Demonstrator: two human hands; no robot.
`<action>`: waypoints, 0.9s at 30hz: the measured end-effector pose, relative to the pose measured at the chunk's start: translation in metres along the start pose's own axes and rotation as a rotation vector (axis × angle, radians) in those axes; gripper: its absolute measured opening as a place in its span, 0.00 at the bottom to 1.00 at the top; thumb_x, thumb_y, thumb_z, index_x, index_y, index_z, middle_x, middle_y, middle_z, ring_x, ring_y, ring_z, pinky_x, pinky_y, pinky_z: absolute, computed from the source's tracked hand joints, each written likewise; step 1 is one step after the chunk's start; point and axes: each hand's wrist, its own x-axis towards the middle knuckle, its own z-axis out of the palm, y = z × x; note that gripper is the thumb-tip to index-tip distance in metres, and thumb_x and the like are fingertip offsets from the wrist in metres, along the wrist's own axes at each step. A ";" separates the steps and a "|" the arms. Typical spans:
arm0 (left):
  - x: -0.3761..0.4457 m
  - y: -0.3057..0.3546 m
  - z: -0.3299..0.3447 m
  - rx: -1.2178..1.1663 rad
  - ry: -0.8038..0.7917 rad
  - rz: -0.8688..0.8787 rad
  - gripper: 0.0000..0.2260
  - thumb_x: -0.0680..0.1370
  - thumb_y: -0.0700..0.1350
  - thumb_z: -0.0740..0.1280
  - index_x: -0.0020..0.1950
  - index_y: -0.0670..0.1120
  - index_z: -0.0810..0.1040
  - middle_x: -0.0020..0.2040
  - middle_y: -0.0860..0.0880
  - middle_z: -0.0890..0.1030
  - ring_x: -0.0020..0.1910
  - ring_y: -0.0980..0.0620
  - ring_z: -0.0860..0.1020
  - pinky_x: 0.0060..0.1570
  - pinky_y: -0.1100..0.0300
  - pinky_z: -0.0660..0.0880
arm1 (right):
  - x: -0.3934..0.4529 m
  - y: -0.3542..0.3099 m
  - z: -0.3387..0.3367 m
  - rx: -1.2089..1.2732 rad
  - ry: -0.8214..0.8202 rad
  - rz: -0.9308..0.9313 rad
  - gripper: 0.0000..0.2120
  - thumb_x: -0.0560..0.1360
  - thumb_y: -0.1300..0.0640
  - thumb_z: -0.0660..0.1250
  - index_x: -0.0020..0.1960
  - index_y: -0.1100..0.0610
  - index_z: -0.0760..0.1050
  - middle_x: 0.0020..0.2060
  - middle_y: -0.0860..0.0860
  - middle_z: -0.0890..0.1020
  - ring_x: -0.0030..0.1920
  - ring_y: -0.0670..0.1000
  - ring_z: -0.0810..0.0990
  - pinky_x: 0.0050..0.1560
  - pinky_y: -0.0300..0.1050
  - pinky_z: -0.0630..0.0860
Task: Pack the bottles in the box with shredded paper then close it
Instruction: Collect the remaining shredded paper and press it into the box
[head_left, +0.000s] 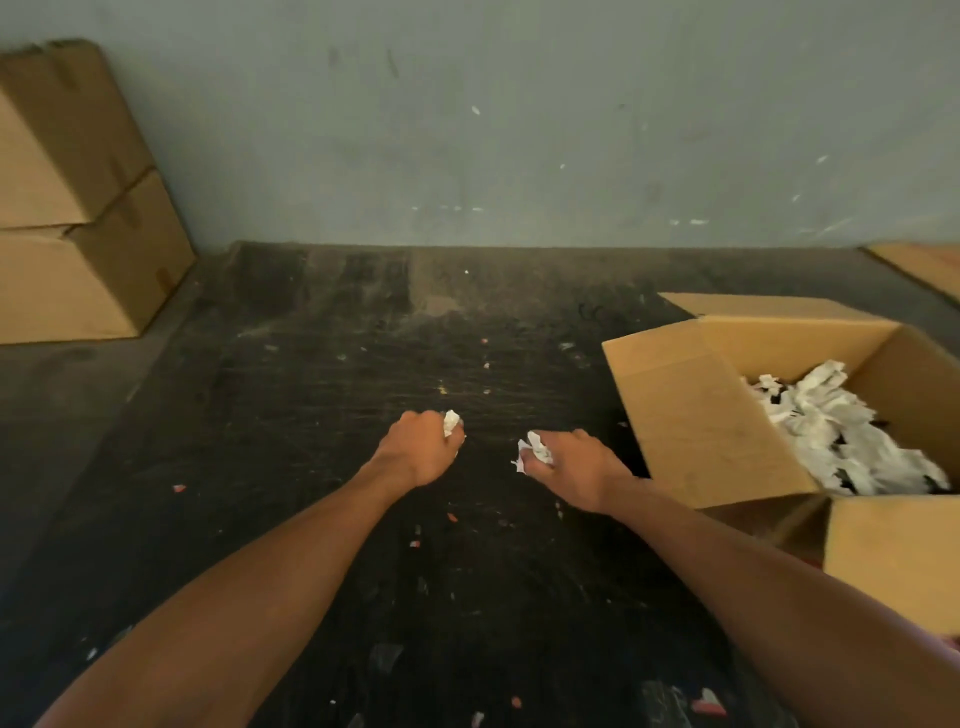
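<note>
An open cardboard box stands on the dark floor at the right, its flaps raised. Inside it lies a heap of white shredded paper with dark shapes showing between the pieces; no bottle can be made out clearly. My left hand is low over the floor at the centre, closed around a small wad of white paper. My right hand is just left of the box, closed on another white paper scrap. Both forearms reach forward from the bottom of the view.
Two closed cardboard boxes are stacked against the grey wall at the far left. A flat piece of cardboard lies at the far right by the wall. Small red and white scraps litter the dark mat.
</note>
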 end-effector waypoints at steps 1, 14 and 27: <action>-0.004 0.013 -0.005 -0.025 0.013 0.026 0.20 0.81 0.55 0.57 0.48 0.41 0.79 0.46 0.40 0.79 0.46 0.40 0.79 0.45 0.52 0.74 | -0.010 0.003 -0.012 0.002 0.040 0.010 0.24 0.81 0.41 0.56 0.71 0.52 0.69 0.63 0.56 0.77 0.61 0.55 0.76 0.57 0.50 0.72; -0.017 0.206 -0.018 -0.200 0.095 0.436 0.10 0.81 0.50 0.59 0.57 0.47 0.75 0.50 0.44 0.80 0.51 0.46 0.78 0.51 0.47 0.77 | -0.109 0.159 -0.155 -0.035 0.504 0.274 0.19 0.78 0.45 0.61 0.54 0.60 0.77 0.49 0.57 0.81 0.44 0.56 0.75 0.43 0.47 0.69; 0.042 0.416 0.089 -0.218 0.107 0.269 0.18 0.81 0.57 0.58 0.54 0.44 0.78 0.58 0.42 0.81 0.56 0.42 0.77 0.54 0.51 0.74 | -0.056 0.368 -0.202 0.156 0.341 0.047 0.15 0.80 0.45 0.61 0.58 0.52 0.78 0.53 0.50 0.83 0.52 0.52 0.81 0.58 0.56 0.77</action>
